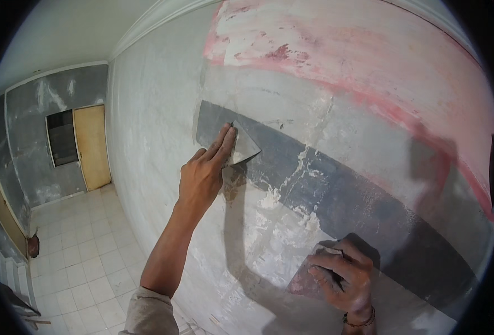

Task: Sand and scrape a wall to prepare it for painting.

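My left hand (207, 167) is raised to the wall (155, 125), two fingers stretched along a flat, pale putty blade (244, 144). That blade lies at the left part of a dark grey painted band (355, 197). Lower and to the right, my right hand (347, 272) grips a second flat plastering blade (307, 278), dusty and pinkish, close to the wall. White filler (301, 167) runs in a rough line across the band. Ragged patches of filler (270, 199) sit just below it. My fingers hide part of both blades.
Above the band is a pink-and-white painted area (334, 46). To the left, a tiled floor (79, 268) leads to a yellowish door (91, 146) and a dark window (61, 138). Another door (4, 205) and white steps (14, 276) stand at the far left.
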